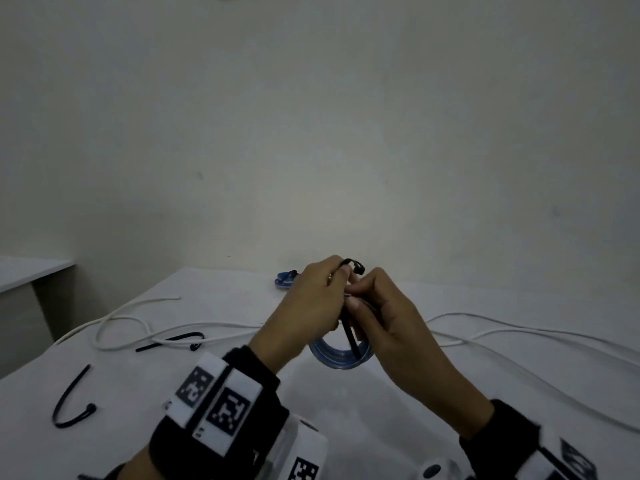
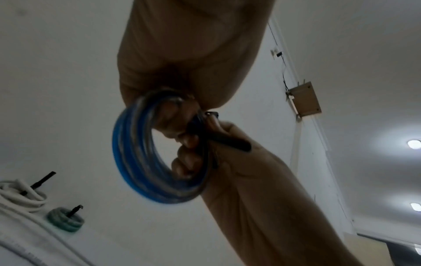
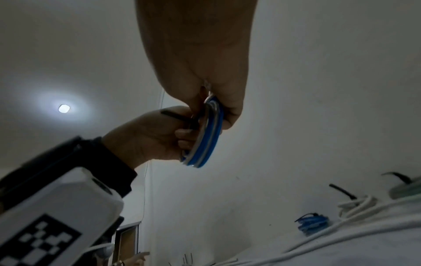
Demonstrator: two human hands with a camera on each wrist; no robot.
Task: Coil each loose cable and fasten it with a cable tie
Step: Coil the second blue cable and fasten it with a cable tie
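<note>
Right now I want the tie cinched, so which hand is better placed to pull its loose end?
The right hand, probably: the loose end of the tie hangs beside its thumb, while the left hand grips the blue coil and can steady it.

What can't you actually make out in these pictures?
- Head view: where the black tie closes round the blue coil, hidden by both hands.
- Left wrist view: coil blurred, strands uncountable.
- Right wrist view: greenish coil cut off by the right edge.
- Head view: white cable runs off the right edge.
</note>
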